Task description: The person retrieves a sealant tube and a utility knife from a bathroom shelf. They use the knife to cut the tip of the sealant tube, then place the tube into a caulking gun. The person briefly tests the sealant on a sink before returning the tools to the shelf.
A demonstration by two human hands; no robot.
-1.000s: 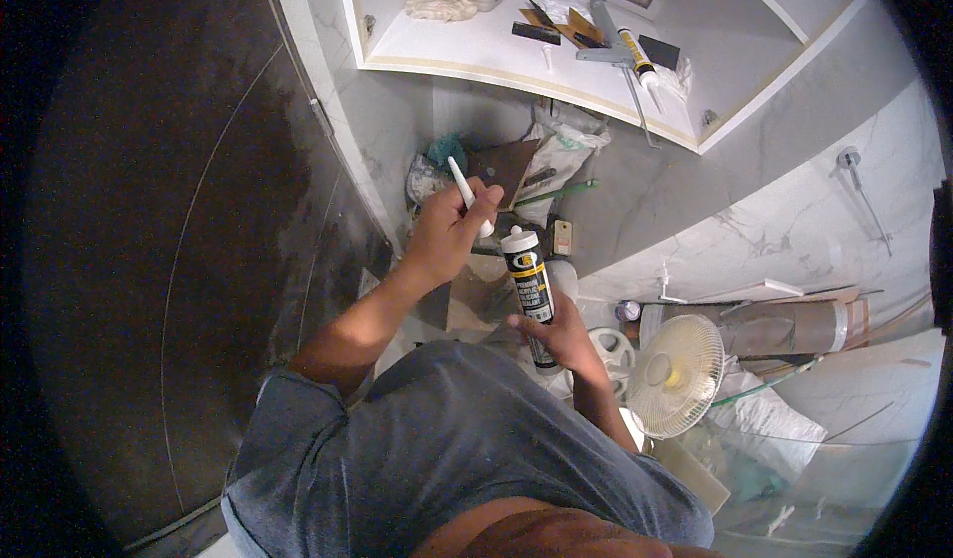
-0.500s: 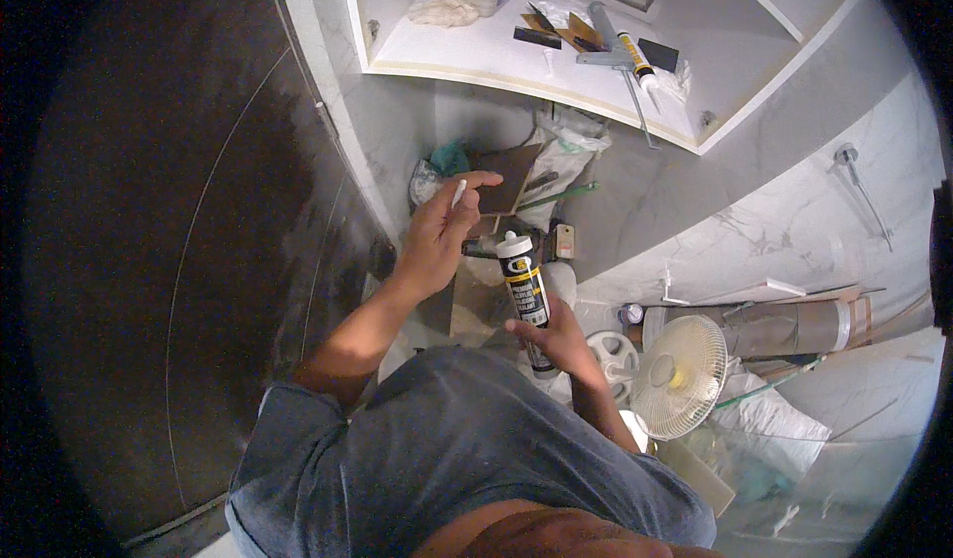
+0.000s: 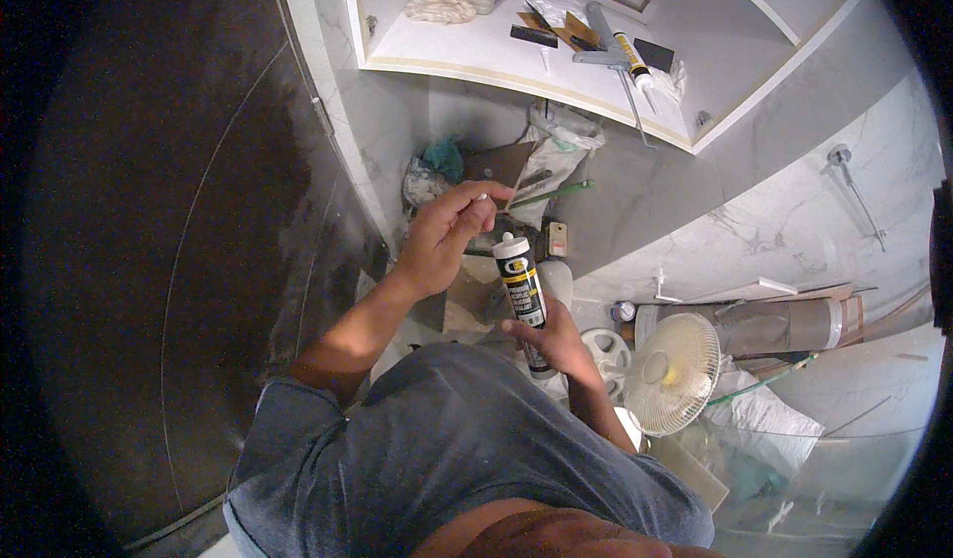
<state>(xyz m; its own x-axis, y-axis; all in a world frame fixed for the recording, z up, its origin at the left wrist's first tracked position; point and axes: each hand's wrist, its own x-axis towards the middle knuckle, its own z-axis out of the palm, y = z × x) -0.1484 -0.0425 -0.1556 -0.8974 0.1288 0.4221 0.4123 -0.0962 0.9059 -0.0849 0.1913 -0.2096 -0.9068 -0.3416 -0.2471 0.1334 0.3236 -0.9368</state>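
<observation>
Cartridge (image 3: 522, 290): sealant tube, white cap, upright before the torso. Right hand (image 3: 558, 338) grips its lower half, fingers (image 3: 523, 327) wrapped tight around it. Left hand (image 3: 444, 235) just above and to the left of the cap, fingers (image 3: 483, 205) curled, pinching a small white nozzle (image 3: 480, 198). Fan (image 3: 671, 373) on the floor near the right hand.

Shelf (image 3: 447, 57): lying far, carrying a caulking gun (image 3: 620, 57), a white rag (image 3: 444, 7).
Floor (image 3: 635, 191): holding a white fan (image 3: 675, 374), right.
</observation>
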